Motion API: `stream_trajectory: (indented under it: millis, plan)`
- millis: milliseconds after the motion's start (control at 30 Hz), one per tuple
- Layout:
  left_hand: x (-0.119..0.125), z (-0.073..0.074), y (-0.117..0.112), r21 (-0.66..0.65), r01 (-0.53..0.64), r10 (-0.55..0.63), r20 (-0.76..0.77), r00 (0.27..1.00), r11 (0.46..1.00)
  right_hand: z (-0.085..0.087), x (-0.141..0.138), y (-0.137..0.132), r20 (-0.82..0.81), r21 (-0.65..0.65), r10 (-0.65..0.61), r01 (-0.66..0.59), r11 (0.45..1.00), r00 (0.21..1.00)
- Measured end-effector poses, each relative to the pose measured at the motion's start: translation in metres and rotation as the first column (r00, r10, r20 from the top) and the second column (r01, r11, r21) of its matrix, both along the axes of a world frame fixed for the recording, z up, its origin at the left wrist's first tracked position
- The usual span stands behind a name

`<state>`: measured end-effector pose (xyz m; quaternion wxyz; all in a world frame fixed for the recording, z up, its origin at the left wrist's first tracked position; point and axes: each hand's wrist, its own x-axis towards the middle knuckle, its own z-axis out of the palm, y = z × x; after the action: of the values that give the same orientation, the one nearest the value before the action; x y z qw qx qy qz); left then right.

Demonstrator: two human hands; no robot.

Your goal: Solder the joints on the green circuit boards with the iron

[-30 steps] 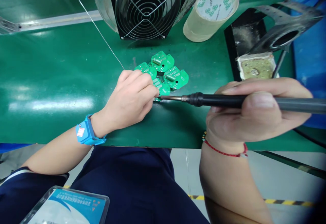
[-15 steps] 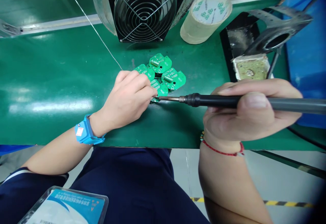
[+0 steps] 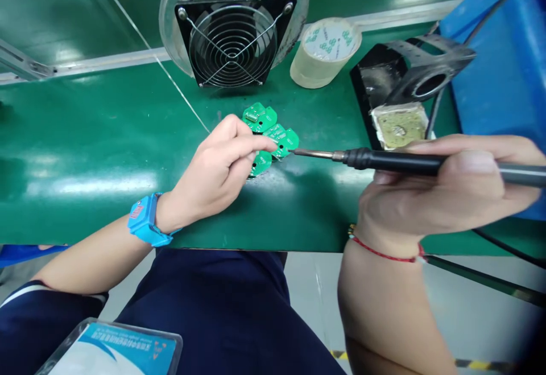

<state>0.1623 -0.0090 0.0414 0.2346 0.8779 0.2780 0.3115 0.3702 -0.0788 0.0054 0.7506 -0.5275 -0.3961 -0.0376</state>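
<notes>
Several small green circuit boards point(image 3: 260, 118) lie in a cluster on the green bench point(image 3: 85, 153). My left hand point(image 3: 217, 170), with a blue wrist strap point(image 3: 145, 221), rests just left of the boards, fingers pinched on a thin solder wire point(image 3: 179, 93) that runs up to the far left. The fingertips reach over the boards. My right hand point(image 3: 452, 193) is wrapped round the black handle of a soldering iron point(image 3: 384, 160). Its metal tip touches the right edge of one board point(image 3: 286, 140).
A black fan point(image 3: 232, 39) in a clear round housing stands behind the boards. A tape roll point(image 3: 326, 50) is to its right, then the iron stand point(image 3: 426, 70) with a sponge point(image 3: 398, 127). A blue bin point(image 3: 503, 62) fills the far right. The bench edge runs just under my wrists.
The iron tip has left the nearest board and moved up and right to a board farther back. My left fingertips followed it. My head tilted, so the whole scene sits lower.
</notes>
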Motion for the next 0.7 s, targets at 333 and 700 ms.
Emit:
stream_trajectory:
  millis: [333, 700]
  plan:
    - [0.026, -0.008, 0.011, 0.170, -0.014, 0.064, -0.290, 0.955, 0.985, -0.003, -0.005, -0.005, 0.002, -0.023, 0.065, -0.064, 0.998, 0.998]
    - [0.026, -0.011, 0.011, 0.181, -0.052, 0.113, -0.343, 0.932, 0.982, -0.004, -0.007, -0.007, 0.022, -0.070, 0.114, -0.112, 0.991, 0.993]
